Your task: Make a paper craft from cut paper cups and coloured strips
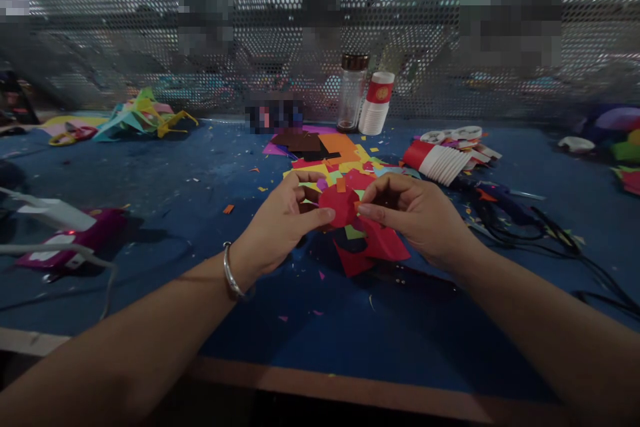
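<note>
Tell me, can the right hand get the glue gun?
Probably yes: the glue gun lies to the right of the right hand, and nothing seems to stand between them. The hand is busy at the edge of the red paper circle, which it would likely leave first.

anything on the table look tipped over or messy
One stack of paper cups lies on its side at right, looking tipped over, while a second stack stands upright beside the lidded jar. Small paper scraps are also strewn across the blue table, outside the main paper pile.
</note>
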A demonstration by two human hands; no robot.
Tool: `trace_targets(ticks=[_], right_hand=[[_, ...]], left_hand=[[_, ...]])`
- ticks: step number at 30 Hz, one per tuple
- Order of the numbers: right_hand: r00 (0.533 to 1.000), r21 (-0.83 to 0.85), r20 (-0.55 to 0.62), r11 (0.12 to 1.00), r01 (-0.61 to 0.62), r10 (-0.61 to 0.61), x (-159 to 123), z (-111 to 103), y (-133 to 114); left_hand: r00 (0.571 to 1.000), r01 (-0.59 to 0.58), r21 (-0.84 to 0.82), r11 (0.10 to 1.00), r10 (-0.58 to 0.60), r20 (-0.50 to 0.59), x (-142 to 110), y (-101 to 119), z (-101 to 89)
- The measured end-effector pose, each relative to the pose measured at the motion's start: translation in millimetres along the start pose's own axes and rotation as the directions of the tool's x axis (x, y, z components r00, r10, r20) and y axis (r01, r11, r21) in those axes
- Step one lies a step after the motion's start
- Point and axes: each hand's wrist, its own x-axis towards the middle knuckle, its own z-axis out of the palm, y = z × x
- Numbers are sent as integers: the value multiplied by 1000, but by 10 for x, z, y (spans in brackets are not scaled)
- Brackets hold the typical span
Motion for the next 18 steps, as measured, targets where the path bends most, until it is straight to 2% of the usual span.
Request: trace_targets(ticks=[18], right_hand=[[999,36,-31,999,14,-13,-10,4,-64]], left_hand=[[1000,-3,6,1000,3,-11,6,-4,-7]])
